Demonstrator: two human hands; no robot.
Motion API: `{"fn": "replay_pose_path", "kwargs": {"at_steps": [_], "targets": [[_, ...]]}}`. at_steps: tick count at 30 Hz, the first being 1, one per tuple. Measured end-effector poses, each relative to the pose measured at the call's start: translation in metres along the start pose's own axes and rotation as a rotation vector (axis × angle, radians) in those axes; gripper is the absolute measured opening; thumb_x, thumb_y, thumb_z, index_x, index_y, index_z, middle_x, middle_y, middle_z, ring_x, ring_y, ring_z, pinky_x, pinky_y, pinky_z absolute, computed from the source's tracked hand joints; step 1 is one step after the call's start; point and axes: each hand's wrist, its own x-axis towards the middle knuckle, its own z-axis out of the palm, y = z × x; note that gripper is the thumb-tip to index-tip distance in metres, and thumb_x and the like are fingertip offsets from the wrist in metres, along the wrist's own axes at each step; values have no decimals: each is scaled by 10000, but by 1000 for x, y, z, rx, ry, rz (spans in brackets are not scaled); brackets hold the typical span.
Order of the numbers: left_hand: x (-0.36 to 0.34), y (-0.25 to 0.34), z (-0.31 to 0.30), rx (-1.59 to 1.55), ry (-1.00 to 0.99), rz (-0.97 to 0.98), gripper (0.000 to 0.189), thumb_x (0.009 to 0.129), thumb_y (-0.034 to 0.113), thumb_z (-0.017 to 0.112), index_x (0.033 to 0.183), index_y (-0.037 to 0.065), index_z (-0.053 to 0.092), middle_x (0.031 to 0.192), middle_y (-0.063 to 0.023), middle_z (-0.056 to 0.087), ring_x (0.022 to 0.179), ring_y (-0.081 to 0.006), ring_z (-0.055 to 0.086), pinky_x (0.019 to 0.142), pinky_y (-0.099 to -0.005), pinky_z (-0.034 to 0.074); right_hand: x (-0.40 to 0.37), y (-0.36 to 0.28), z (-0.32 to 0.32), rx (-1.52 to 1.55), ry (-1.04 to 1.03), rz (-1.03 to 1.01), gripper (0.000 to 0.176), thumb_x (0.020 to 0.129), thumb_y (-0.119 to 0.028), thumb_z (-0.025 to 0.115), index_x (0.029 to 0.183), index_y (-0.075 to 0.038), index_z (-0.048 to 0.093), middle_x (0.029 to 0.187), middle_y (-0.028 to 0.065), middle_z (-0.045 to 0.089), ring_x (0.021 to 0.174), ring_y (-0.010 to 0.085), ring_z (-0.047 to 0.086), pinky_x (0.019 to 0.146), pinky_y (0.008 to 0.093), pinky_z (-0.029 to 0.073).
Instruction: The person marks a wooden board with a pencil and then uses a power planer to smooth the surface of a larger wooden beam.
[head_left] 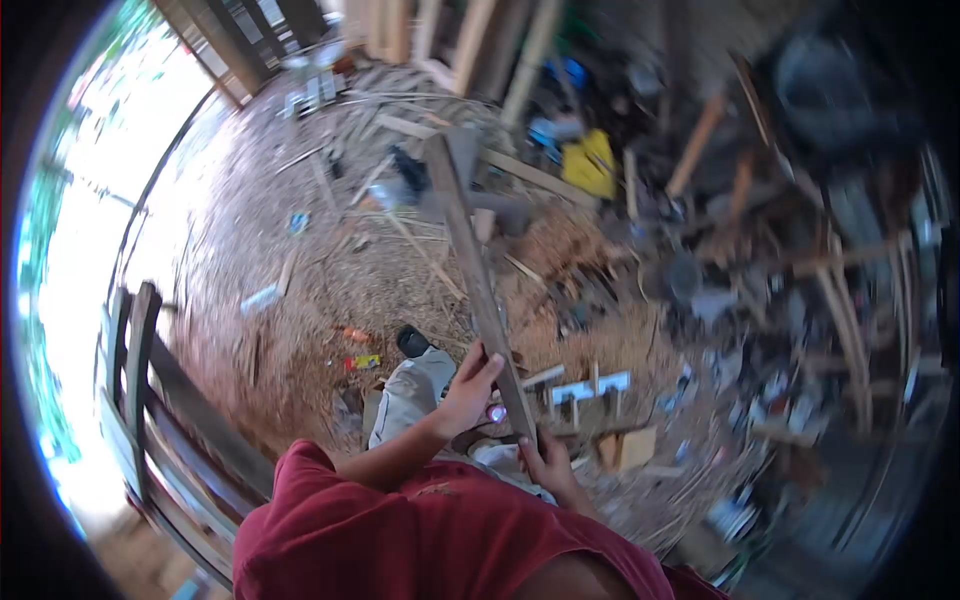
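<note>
A long, narrow wooden plank point(478, 270) slants away from my body, its near end by my waist and its far end over the littered ground. My left hand point(472, 388) is closed around its left edge, a little up from the near end. Lower down, my right hand point(548, 467) grips the near end of the plank, with the fingers partly hidden. Below the plank are my pale trousers point(408, 395) and one dark shoe point(411, 341).
Wood shavings and scraps cover the ground. A slatted wooden chair or rail point(140, 400) stands at my left. A yellow bag-like object point(589, 165) lies ahead among leaning boards. Blurred clutter fills the right side, and a small wood block point(637, 449) lies near my right hand.
</note>
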Motion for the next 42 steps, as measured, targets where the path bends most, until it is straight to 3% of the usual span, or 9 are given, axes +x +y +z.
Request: {"fn": "replay_pose_path", "kwargs": {"at_steps": [1, 4, 8, 12, 15, 28, 31, 33, 42], "targets": [[2, 28, -12, -137, 124, 64, 252, 1116, 204, 501, 1329, 71, 511, 1197, -98, 652, 1093, -212, 677, 965, -377, 541, 27, -33, 0, -98, -36, -2, 357, 1037, -339, 648, 1191, -18, 632, 830, 90, 705, 704, 155, 686, 641, 314, 539], [27, 73, -95, 54, 569, 385, 248, 1100, 241, 554, 1268, 62, 518, 1158, -84, 669, 1045, -206, 689, 923, -361, 560, 106, -131, 27, -369, -153, -69, 437, 1030, -396, 657, 1253, -21, 631, 891, 97, 710, 766, 169, 691, 690, 324, 547], [-3, 210, -169, 27, 882, 369, 281, 1072, 286, 619, 1220, 64, 530, 1107, -69, 674, 931, -168, 681, 836, -341, 584, 167, -261, 82, -471, -329, -260, 502, 1017, -447, 668, 1278, -20, 636, 942, 105, 711, 822, 189, 691, 748, 338, 544], [-34, 297, -225, -224, 846, 542, 314, 1079, 258, 572, 1324, 71, 515, 1143, -84, 689, 984, -196, 702, 850, -362, 588, 217, -347, 151, -546, -436, -534, 549, 1009, -493, 666, 1275, -13, 644, 962, 129, 717, 864, 213, 696, 786, 351, 537], [-59, 335, -257, -357, 711, 655, 441, 1078, 187, 534, 1504, 95, 465, 1147, -74, 684, 1002, -194, 701, 883, -371, 595, 234, -406, 196, -531, -526, -445, 525, 1025, -483, 649, 1240, -4, 663, 995, 147, 723, 914, 237, 703, 816, 370, 535], [-13, 509, -424, -523, 868, 924, 448, 1093, 194, 544, 1529, 120, 468, 1154, -36, 686, 995, -157, 693, 854, -347, 594, 440, -536, 396, -573, -748, -659, 568, 1006, -483, 671, 1287, 10, 670, 1179, 204, 711, 1074, 316, 703, 927, 386, 535], [2, 575, -480, -469, 823, 951, 492, 1069, 159, 567, 1546, 137, 446, 1367, -83, 645, 1089, -177, 687, 896, -360, 587, 496, -593, 455, -605, -809, -705, 525, 1000, -443, 691, 1282, 0, 675, 1170, 197, 710, 1068, 330, 699, 927, 381, 535], [12, 626, -507, -418, 944, 943, 484, 1063, 147, 575, 1533, 134, 457, 1355, -82, 649, 1086, -169, 685, 891, -348, 586, 534, -631, 498, -644, -809, -865, 491, 1000, -416, 698, 1269, -6, 683, 1140, 186, 708, 1034, 309, 702, 892, 384, 546], [3, 807, -650, -375, 1088, 985, 441, 1049, 117, 583, 1483, 88, 507, 1305, -77, 683, 1061, -151, 682, 876, -330, 582, 631, -805, 685, -585, -1166, -487, 370, 1004, -223, 684, 1282, 20, 656, 1009, 114, 715, 862, 169, 703, 756, 317, 580]]}}
